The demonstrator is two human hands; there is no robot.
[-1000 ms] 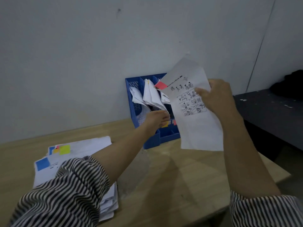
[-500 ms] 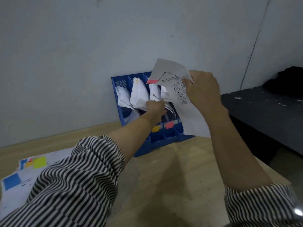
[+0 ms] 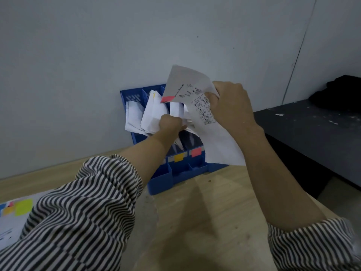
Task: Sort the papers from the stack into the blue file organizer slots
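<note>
A: Item one, the right hand [image 3: 230, 106]. Its grip is closed on a sheet [image 3: 216, 141] with printed cartoon panels and a red tab [image 3: 167, 98] at the top corner. The sheet hangs in the air, tilted, in front of the organizer [image 3: 162, 178], its lower edge near the front trays.

B: And the left hand [image 3: 170, 123]?

A: Item two. It is reaching into the filed papers [image 3: 152, 116], fingers curled among them, seemingly parting them to open a slot. How firm that grip is, I cannot tell; the fingertips are hidden.

B: The organizer itself?

A: Item three. Blue, standing against the wall [image 3: 78, 75] at the back of the surface [image 3: 205, 222]. A yellow label [image 3: 178, 157] and a red label [image 3: 196, 152] sit on its front. The papers in it are crumpled and lean forward over the dividers.

B: The stack?

A: Item four. The stack [image 3: 11, 222] lies at the far left, mostly behind the striped sleeve [image 3: 78, 222], with coloured tabs on top.

B: What could go wrong?

A: Three risks, as I judge it. The sheet is limp and held by one edge, so it may buckle against the slumped papers rather than slide in. The red tab suggests the red-labelled slot, but the leaning papers blur the divisions, so it could land in the neighbouring one. And if the left hand pulls hard, filed papers may spill out.
</note>
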